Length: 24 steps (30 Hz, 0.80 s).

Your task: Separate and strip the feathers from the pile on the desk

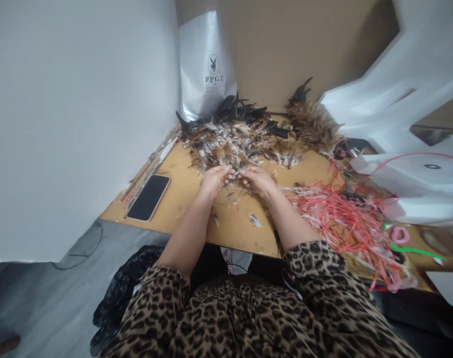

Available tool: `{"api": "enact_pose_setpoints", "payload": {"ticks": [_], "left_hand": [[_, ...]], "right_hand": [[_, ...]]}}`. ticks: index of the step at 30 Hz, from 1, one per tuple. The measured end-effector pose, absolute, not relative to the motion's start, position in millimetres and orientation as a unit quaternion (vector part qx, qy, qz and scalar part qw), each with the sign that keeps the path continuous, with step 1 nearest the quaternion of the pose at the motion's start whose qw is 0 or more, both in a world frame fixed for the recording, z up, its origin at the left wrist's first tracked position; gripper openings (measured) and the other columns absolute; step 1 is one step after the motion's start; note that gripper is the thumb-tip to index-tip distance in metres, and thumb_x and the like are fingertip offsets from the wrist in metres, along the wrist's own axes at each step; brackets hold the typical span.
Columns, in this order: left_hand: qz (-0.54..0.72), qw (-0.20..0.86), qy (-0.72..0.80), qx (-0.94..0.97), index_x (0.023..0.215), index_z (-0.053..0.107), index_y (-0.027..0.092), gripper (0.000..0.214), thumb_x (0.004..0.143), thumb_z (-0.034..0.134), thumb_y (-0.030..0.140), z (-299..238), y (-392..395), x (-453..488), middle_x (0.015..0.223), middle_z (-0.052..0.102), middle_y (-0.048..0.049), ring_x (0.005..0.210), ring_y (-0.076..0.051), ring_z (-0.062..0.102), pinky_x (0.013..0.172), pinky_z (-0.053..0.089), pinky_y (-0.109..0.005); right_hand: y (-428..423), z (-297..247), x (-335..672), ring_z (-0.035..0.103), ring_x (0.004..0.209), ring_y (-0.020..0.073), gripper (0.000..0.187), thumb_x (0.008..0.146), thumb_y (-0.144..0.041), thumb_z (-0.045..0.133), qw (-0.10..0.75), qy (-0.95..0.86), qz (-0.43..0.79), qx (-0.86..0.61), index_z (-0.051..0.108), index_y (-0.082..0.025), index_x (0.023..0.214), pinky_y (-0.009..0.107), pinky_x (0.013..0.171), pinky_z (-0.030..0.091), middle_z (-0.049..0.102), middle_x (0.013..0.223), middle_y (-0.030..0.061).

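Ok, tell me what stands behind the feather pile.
A silver PPGZ bag stands behind the feather pile, against a brown board. Dark feathers cover the bag's bottom edge.

Fingertips of left hand (214, 180) and right hand (256, 180) sunk in feather pile (241, 141); grip unclear.

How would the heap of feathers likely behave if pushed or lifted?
Probably very light: the feather heap is separate wisps, with stray feathers scattered nearby. Likely floppy, as dark tips curl. A push would probably spread it apart.

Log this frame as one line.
left hand: at feather pile edge | right hand: likewise | phone: left | red strips: right
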<state>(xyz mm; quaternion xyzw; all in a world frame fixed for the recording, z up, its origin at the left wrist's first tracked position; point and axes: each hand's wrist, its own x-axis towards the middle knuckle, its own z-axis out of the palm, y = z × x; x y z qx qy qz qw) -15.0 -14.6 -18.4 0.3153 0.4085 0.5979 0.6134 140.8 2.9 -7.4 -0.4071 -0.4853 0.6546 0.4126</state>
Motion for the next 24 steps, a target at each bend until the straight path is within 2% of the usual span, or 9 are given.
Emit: {"api": "enact_pose_setpoints", "payload": {"ticks": [4, 9, 13, 19, 24], "left_hand": [[0.578, 0.623, 0.413, 0.329, 0.076, 0.064, 0.010, 0.020, 0.065, 0.069, 0.025, -19, -16, -15, 0.075, 0.067, -0.0066, 0.052, -0.004, 0.054, 0.045, 0.037, -0.013], [0.560, 0.637, 0.407, 0.340, 0.077, 0.065, 0.009, 0.018, 0.066, 0.069, 0.023, -20, -17, -14, 0.076, 0.067, -0.0077, 0.053, -0.004, 0.054, 0.043, 0.037, -0.012], [0.519, 0.688, 0.391, 0.324, 0.077, 0.064, 0.009, 0.014, 0.069, 0.067, 0.019, -19, -18, -13, 0.075, 0.067, -0.0079, 0.050, -0.002, 0.053, 0.041, 0.036, -0.010], [0.472, 0.758, 0.362, 0.269, 0.076, 0.064, 0.008, 0.005, 0.072, 0.063, 0.012, -13, -21, -15, 0.070, 0.064, -0.0063, 0.048, -0.001, 0.050, 0.038, 0.034, -0.008], [0.437, 0.790, 0.343, 0.260, 0.075, 0.063, 0.008, 0.004, 0.071, 0.062, 0.010, -12, -22, -18, 0.066, 0.061, -0.0042, 0.046, 0.000, 0.048, 0.038, 0.033, -0.007]], "right_hand": [[8, -14, 142, 0.042, 0.043, 0.0057, 0.032, 0.055, -0.043, 0.071, 0.434, -0.486, 0.629, -0.425, 0.056, -0.016, 0.061, 0.019, 0.040, 0.026, 0.054, 0.051, -0.0029], [11, -17, 142, 0.040, 0.045, 0.0062, 0.033, 0.055, -0.043, 0.071, 0.474, -0.510, 0.585, -0.416, 0.052, -0.017, 0.060, 0.021, 0.045, 0.029, 0.049, 0.051, -0.0054], [7, -12, 143, 0.037, 0.047, 0.0065, 0.032, 0.061, -0.046, 0.067, 0.467, -0.579, 0.532, -0.404, 0.051, -0.017, 0.062, 0.022, 0.049, 0.029, 0.045, 0.052, -0.0061], [6, -4, 148, 0.049, 0.068, 0.0126, 0.032, 0.066, -0.048, 0.062, 0.420, -0.691, 0.411, -0.421, 0.060, -0.017, 0.072, 0.024, 0.063, 0.037, 0.057, 0.068, 0.0002], [8, -4, 147, 0.052, 0.076, 0.0140, 0.032, 0.066, -0.048, 0.062, 0.407, -0.713, 0.388, -0.418, 0.062, -0.017, 0.072, 0.026, 0.069, 0.039, 0.060, 0.077, 0.0022]]}}
